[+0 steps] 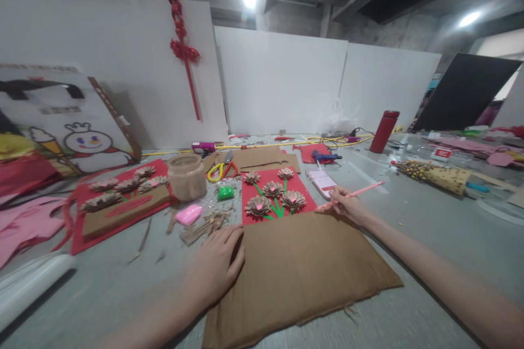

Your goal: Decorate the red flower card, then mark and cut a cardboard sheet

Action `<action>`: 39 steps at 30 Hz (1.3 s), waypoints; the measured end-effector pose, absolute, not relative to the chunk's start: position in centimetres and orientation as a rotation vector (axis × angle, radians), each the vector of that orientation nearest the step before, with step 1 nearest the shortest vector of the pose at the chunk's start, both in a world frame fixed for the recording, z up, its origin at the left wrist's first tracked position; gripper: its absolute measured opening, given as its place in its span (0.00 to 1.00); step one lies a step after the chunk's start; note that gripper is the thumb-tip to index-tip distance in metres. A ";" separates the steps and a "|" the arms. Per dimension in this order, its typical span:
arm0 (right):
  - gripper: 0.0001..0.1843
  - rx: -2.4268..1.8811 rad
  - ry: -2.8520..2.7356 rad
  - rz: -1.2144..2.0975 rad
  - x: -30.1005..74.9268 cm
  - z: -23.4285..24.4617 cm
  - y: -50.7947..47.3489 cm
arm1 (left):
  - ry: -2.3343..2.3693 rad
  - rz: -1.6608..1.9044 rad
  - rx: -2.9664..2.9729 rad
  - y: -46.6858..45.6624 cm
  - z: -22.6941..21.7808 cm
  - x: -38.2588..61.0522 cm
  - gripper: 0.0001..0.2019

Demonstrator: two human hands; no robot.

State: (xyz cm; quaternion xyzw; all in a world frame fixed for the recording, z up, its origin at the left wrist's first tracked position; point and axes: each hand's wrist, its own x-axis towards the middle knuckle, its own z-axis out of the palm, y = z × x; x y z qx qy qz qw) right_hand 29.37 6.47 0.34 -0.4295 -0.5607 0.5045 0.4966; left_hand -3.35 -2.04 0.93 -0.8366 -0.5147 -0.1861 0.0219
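"What are the fingers doing?"

"The person's right hand is pinching a pink pencil. One end pokes out to the left of those fingers, close to the far edge of the big brown cardboard. I can't tell if it touches."

"And the left hand?"

"It lies on the cardboard's left edge. Its fingers are close together and the thumb is held apart from them. It pinches nothing."

"So where is the cardboard?"

"It lies flat, under the left fingers and on the near side of the right ones. Between the two hands, just past its far edge, there's a red sheet with paper flowers. A phone is just beyond the right fingers."

"Which step is this?"

"It looks like lining up the pencil to mark the cardboard. I see no clear line yet."

"What does the next move need?"

"I think the left fingers should keep the board still, while the right ones guide the pencil gently."
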 end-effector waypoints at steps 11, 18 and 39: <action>0.18 -1.088 -1.410 1.137 29.1 0.5 6.3 | -1.608 -0.553 -2.579 -1.9 0.8 -3.3 0.13; 0.19 -1.077 -1.402 1.161 29.1 0.4 6.4 | -1.614 -0.553 -2.596 -2.1 1.2 -3.2 0.13; 0.16 -1.052 -1.384 1.237 29.2 0.3 6.3 | -1.618 -0.542 -2.596 -2.1 1.0 -3.4 0.14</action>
